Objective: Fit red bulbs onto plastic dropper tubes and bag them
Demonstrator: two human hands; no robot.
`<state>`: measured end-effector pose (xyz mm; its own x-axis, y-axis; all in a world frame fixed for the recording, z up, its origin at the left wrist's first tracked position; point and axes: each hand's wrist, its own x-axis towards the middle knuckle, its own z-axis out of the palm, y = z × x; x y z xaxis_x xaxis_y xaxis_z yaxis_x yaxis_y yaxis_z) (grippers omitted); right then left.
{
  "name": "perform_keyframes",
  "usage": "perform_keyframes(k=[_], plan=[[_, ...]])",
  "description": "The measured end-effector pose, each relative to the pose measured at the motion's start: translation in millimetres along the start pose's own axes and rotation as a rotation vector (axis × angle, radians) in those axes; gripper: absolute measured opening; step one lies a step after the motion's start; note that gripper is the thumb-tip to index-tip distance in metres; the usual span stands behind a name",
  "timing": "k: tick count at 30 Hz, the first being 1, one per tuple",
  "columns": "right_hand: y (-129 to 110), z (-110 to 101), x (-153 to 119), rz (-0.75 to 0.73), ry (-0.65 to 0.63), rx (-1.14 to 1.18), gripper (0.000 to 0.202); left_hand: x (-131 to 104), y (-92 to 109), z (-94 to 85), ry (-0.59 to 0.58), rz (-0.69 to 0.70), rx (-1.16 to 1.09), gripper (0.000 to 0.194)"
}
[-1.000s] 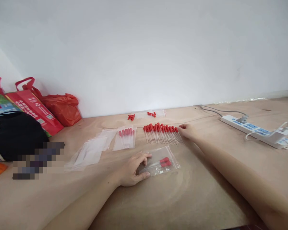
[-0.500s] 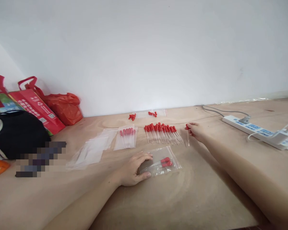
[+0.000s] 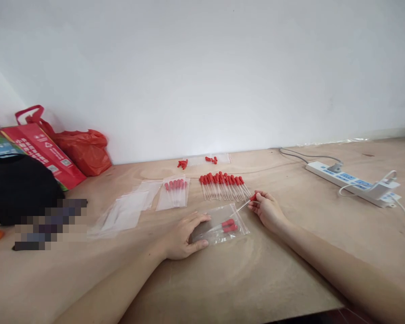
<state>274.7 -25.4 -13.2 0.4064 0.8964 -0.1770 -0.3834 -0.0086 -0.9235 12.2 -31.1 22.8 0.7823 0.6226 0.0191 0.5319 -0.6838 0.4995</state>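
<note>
One clear zip bag (image 3: 218,215) holding two red-bulbed droppers (image 3: 228,223) lies flat under the left hand (image 3: 185,236) at its 9 o'clock, thumb and fingers spread wide over that end. At the bag's 2 o'clock, the right hand (image 3: 267,211) pinches one dropper (image 3: 253,197) by its bulb, glass tip angled toward the zip edge — contact unclear. From the bag, one dense dropper row (image 3: 219,180) sits at 12 — too overlapped to count — one filled bag (image 3: 173,193) at 10, and two loose bulb clusters (image 3: 182,164) near 12 beyond.
</note>
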Motion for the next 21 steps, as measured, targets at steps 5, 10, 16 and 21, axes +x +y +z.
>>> perform_keyframes(k=[5,10,16,21], plan=[[3.0,8.0,-18.4,0.073,-0.204,-0.004,0.014,0.3,-0.8,1.1,0.023,0.009,-0.011,0.053],[5.4,10.7,-22.8,0.073,-0.434,-0.282,0.031,0.5,-1.6,2.7,0.036,0.027,-0.016,0.053],[9.3,15.5,-22.8,0.003,-0.689,-0.368,0.035,0.3,-0.8,2.2,0.033,0.036,-0.007,0.049],[-7.6,5.2,6.4,-0.109,-0.437,-0.715,0.023,-0.2,0.6,1.5,0.034,0.012,-0.023,0.031]])
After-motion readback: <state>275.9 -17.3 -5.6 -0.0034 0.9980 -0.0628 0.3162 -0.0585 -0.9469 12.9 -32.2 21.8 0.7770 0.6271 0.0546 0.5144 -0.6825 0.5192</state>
